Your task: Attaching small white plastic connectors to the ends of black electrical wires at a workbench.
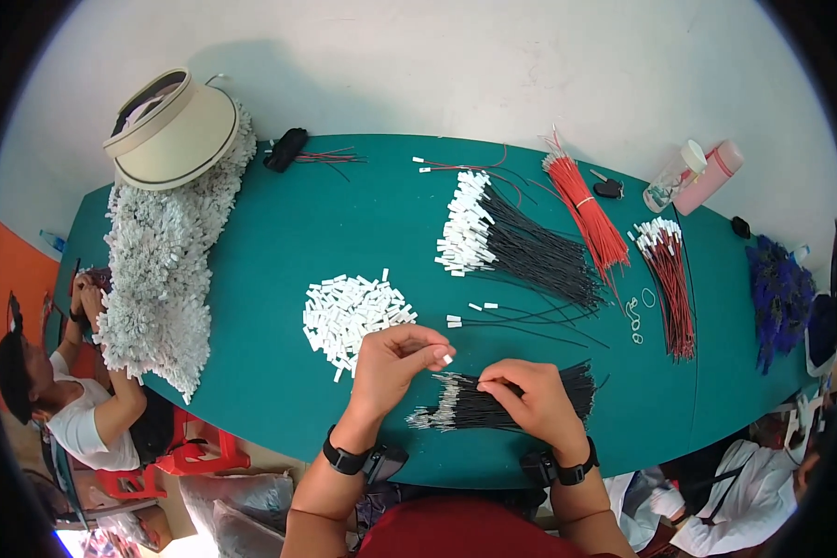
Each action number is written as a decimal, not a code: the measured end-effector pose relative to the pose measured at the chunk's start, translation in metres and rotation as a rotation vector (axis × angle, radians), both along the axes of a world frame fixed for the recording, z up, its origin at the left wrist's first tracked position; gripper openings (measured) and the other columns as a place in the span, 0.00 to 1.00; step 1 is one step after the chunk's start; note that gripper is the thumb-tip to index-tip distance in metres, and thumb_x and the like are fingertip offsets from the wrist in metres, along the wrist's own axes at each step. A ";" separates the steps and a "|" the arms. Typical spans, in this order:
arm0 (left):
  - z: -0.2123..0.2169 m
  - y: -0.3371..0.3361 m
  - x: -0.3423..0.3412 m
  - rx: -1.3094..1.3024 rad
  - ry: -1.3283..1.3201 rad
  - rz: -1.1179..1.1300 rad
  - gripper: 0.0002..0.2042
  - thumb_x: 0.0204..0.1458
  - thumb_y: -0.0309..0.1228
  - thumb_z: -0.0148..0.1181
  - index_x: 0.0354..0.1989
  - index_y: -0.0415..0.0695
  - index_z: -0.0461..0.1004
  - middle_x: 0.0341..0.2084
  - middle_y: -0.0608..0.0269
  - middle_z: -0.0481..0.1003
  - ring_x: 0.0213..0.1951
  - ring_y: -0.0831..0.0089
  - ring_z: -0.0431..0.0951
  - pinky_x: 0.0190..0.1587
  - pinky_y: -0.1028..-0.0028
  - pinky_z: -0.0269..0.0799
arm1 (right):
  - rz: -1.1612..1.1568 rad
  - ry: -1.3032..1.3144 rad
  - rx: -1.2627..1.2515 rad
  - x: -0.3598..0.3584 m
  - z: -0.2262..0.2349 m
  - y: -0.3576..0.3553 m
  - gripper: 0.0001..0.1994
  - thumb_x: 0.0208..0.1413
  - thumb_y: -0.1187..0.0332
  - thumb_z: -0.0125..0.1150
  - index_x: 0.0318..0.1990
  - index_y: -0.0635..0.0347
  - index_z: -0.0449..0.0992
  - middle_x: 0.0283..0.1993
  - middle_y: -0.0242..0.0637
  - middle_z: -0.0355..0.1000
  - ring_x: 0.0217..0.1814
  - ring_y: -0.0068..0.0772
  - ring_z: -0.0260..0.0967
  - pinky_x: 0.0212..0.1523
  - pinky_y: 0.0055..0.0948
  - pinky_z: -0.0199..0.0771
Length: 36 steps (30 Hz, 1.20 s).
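My left hand [391,367] pinches a small white connector housing [447,360] between thumb and fingers. To its right, my right hand [535,400] is closed in a pinch over a bundle of black wires [471,409] with bare metal terminals. A dark wire end seems to show at its fingertips; most of that wire is hidden. Loose white housings form a pile [349,312] beyond my left hand. Beyond my right hand lie several single black wires [521,325], some with white housings on, and a large bunch of black wires [544,251] with white ends.
A tall white heap of connectors [163,270] with a cream visor [181,135] on top fills the green table's left side. Red wires [591,219], dark red wires [674,298], keys [608,188] and bottles [707,177] lie right. People sit at both sides.
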<state>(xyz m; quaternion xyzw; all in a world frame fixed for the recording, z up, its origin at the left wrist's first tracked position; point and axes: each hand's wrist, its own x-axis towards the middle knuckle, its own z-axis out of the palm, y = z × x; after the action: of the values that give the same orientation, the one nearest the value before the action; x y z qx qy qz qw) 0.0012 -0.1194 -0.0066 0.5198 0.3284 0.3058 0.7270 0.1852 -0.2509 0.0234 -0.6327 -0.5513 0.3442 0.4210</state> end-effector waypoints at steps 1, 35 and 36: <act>0.000 -0.001 0.002 -0.002 -0.004 0.007 0.03 0.56 0.20 0.67 0.37 0.34 0.83 0.35 0.55 0.84 0.32 0.75 0.82 0.35 0.77 0.78 | 0.007 -0.004 -0.002 0.001 0.000 -0.001 0.01 0.55 0.75 0.68 0.33 0.63 0.82 0.36 0.36 0.81 0.36 0.37 0.77 0.37 0.31 0.76; -0.005 -0.015 0.010 -0.125 -0.050 -0.050 0.06 0.54 0.19 0.69 0.40 0.36 0.81 0.33 0.61 0.83 0.36 0.77 0.82 0.42 0.78 0.78 | -0.308 -0.291 0.418 -0.001 0.000 0.004 0.05 0.47 0.80 0.72 0.32 0.62 0.83 0.29 0.34 0.78 0.30 0.31 0.71 0.30 0.27 0.68; -0.006 -0.015 0.010 -0.115 -0.046 -0.055 0.07 0.54 0.19 0.69 0.40 0.37 0.82 0.33 0.61 0.83 0.36 0.77 0.82 0.42 0.78 0.78 | -0.306 -0.298 0.417 -0.001 0.000 0.004 0.05 0.47 0.80 0.72 0.32 0.62 0.83 0.29 0.34 0.79 0.30 0.32 0.71 0.31 0.27 0.69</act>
<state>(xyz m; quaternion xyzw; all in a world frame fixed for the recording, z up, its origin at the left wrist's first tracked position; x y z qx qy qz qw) 0.0116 -0.1343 -0.0121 0.4789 0.3142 0.2782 0.7711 0.1844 -0.2468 0.0234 -0.6519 -0.5642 0.0595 0.5031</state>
